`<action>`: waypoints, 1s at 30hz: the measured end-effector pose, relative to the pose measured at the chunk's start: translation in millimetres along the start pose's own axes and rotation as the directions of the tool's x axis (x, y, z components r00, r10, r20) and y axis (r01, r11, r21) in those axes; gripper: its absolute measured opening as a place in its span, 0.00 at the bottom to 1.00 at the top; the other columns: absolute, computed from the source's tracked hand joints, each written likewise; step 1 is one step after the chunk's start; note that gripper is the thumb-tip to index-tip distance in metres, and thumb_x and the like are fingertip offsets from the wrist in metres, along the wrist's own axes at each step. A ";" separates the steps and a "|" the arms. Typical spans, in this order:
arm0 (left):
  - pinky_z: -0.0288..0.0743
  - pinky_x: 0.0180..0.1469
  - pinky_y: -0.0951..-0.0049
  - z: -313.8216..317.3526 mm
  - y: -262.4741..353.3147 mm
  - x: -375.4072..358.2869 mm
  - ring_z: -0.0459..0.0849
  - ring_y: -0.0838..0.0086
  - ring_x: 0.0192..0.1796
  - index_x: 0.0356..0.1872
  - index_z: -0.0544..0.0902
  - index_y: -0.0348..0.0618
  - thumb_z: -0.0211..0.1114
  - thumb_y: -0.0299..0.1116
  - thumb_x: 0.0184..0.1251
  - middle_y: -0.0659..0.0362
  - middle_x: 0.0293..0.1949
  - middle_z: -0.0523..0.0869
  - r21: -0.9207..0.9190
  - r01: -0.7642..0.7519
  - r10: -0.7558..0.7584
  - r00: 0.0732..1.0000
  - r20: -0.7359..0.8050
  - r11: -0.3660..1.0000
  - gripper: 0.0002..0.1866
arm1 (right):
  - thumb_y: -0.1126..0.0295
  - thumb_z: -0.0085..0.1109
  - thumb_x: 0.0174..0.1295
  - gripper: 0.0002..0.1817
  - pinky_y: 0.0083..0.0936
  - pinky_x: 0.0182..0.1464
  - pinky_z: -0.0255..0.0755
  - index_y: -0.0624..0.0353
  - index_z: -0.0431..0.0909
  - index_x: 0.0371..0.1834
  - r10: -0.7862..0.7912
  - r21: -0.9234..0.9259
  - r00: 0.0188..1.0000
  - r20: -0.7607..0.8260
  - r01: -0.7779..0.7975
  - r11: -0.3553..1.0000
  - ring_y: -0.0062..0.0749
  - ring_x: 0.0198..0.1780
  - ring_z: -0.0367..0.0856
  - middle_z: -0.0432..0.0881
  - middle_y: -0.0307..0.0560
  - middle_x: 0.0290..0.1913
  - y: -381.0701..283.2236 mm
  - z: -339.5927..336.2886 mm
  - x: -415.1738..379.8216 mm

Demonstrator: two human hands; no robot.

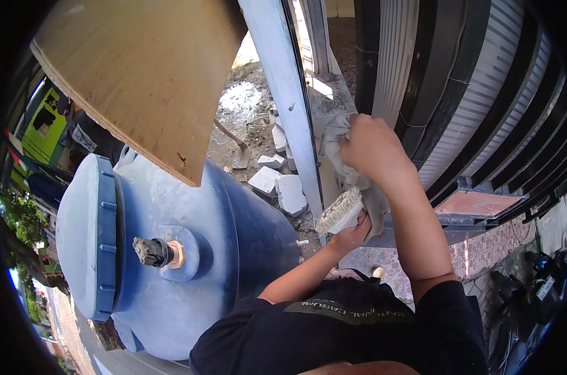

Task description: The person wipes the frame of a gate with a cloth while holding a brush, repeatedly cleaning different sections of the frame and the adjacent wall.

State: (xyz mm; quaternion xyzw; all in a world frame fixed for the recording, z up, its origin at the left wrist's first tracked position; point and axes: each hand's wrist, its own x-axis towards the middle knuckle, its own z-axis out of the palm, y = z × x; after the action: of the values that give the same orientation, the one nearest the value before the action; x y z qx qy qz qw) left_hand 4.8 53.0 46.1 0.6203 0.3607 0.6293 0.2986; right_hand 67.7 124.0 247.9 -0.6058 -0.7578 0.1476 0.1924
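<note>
My left hand [352, 235] is closed around a wide brush [346, 215] with a white body and thick cream bristles, which face up and to the left. Higher up, my right hand [370, 145] grips a crumpled grey cloth [341, 153] against a ledge by the dark slatted wall. The cloth's lower end hangs down past the brush and behind my left hand. Just left of both hands runs a tall pale post [285, 100]. My left forearm reaches past a big blue water tank [258, 231].
A plywood sheet [146, 75] juts over the tank at upper left. Broken white blocks [277, 184] and a hoe-like tool [241, 156] lie on the dirt beyond the post. Slatted panels [446, 81] rise at right. Parked motorcycles [533, 281] stand at lower right.
</note>
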 end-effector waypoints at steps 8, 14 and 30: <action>0.70 0.38 0.69 -31.2 -13.1 -19.9 0.74 0.70 0.29 0.21 0.64 0.44 0.57 0.20 0.58 0.57 0.23 0.72 -0.147 -0.015 -0.010 0.986 -0.166 0.989 0.12 | 0.74 0.57 0.59 0.23 0.29 0.57 0.68 0.61 0.68 0.58 -0.106 0.573 0.807 -0.581 0.497 0.651 0.42 0.55 0.77 0.77 0.57 0.52 38.2 15.7 -49.9; 0.72 0.51 0.68 -46.9 41.3 20.9 0.77 0.72 0.44 0.23 0.63 0.45 0.54 0.20 0.61 0.53 0.33 0.78 -0.678 -0.030 -0.136 0.972 -0.191 0.734 0.11 | 0.65 0.75 0.41 0.47 0.33 0.64 0.60 0.63 0.59 0.66 -0.455 0.657 0.816 -0.357 0.566 0.498 0.44 0.65 0.66 0.65 0.58 0.64 63.1 67.5 -87.1; 0.75 0.13 0.77 -53.3 80.7 41.6 0.73 0.80 0.13 0.24 0.59 0.41 0.52 0.24 0.65 0.28 0.59 0.64 -0.339 -0.077 -0.017 0.964 -0.267 0.938 0.12 | 0.79 0.67 0.38 0.40 0.38 0.56 0.67 0.48 0.66 0.62 -0.110 0.217 0.357 -0.927 0.754 0.620 0.61 0.54 0.69 0.67 0.63 0.55 5.3 28.8 43.4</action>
State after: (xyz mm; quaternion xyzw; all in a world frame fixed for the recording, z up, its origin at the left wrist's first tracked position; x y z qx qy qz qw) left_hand -44.7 37.4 137.7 0.4734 0.2716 0.7648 0.3424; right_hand 50.3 167.8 224.9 -0.2500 -0.6028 0.0093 0.7577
